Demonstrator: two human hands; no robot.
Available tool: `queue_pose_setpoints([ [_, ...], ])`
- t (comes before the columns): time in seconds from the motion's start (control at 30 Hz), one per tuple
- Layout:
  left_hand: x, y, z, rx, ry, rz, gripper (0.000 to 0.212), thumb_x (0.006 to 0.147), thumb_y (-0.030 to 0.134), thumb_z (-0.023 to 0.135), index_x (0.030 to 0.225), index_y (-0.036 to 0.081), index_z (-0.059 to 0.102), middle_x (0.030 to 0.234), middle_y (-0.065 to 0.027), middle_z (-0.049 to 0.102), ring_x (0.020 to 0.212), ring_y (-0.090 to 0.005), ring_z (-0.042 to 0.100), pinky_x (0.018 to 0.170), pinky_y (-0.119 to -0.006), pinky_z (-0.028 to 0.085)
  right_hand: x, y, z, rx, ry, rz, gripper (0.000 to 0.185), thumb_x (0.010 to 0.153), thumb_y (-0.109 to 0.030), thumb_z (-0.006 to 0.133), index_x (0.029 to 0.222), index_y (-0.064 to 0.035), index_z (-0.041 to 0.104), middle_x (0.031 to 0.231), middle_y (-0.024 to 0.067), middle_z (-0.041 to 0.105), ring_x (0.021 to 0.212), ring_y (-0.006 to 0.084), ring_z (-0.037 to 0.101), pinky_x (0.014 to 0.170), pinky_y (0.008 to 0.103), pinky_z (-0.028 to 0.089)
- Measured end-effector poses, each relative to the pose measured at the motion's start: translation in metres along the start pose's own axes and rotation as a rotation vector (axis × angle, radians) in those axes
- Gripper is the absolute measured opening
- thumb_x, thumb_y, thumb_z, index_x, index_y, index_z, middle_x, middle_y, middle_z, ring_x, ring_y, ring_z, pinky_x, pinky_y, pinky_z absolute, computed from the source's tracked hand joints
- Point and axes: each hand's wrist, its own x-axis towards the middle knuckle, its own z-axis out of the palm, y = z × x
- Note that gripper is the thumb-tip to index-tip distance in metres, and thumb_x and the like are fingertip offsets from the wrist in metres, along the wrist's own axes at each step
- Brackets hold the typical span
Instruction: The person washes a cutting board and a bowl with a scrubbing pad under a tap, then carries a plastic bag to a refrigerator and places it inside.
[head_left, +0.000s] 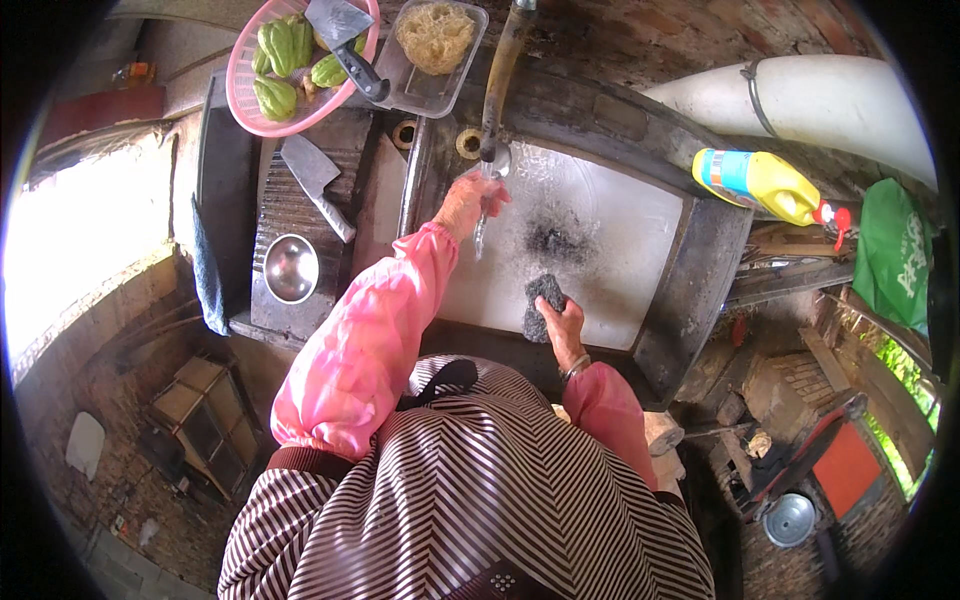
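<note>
My left hand (474, 201) is under the hose end of the tap (498, 82), where water runs down past its curled fingers. A round metal piece, perhaps a spoon or ladle bowl (501, 160), shows just beyond the fingers; whether they hold it is unclear. Low over the near part of the white-bottomed stone sink (630, 277), my right hand (562, 322) grips a dark grey scouring pad (543, 306). Black residue (556, 238) lies on the sink's bottom between the two hands. Pink sleeves cover both forearms.
Left of the sink, a cleaver (313, 171) and a steel bowl (291, 268) lie on the ribbed slab. Behind are a pink basket (234, 82) with chayotes and another cleaver, and a clear tray (442, 103) with a fibrous scrubber. A yellow bottle (780, 184) lies at the right rim.
</note>
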Motion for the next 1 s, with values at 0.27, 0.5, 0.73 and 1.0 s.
queue_pose_setpoints([
  [0.27,-0.056,0.002,0.017,-0.255,-0.137,-0.096,0.009,0.083,0.005,0.053,0.091,0.004,0.055,0.093,-0.016,0.061,0.072,-0.0247,0.061,0.068,-0.035,0.05,-0.017,0.003,-0.003,0.132,-0.023,0.08,0.028,0.075,-0.026,0.07,0.081,0.0008,0.065,0.068,0.0049,0.063,0.061,0.012,0.056,0.058,0.0293,0.046],
  [0.5,-0.083,0.015,0.018,1.604,-0.12,0.2,0.018,0.075,0.005,0.053,0.092,0.002,0.055,0.085,-0.0125,0.061,0.073,-0.0244,0.063,0.062,-0.036,0.049,-0.003,-0.004,-0.006,0.281,0.065,0.026,0.023,0.074,-0.02,0.072,0.085,-0.0009,0.065,0.07,-0.0002,0.061,0.062,0.009,0.054,0.057,0.0266,0.045],
  [0.73,-0.131,0.037,0.019,1.885,-0.015,0.815,0.022,0.073,0.005,0.053,0.096,0.003,0.052,0.081,-0.0126,0.059,0.07,-0.0289,0.062,0.06,-0.038,0.049,-0.008,0.0,-0.012,0.288,0.044,-0.026,0.023,0.074,-0.022,0.072,0.082,-0.0018,0.064,0.068,-0.0012,0.058,0.057,0.0087,0.049,0.053,0.0263,0.042],
  [1.0,-0.167,0.139,0.017,1.596,0.392,0.904,0.026,0.074,0.001,0.049,0.099,0.006,0.053,0.077,-0.0141,0.058,0.071,-0.0338,0.059,0.06,-0.042,0.049,-0.013,0.01,-0.012,0.256,-0.002,-0.036,0.019,0.078,-0.017,0.069,0.085,-0.0008,0.063,0.076,-0.0008,0.059,0.065,0.009,0.051,0.061,0.0259,0.043],
])
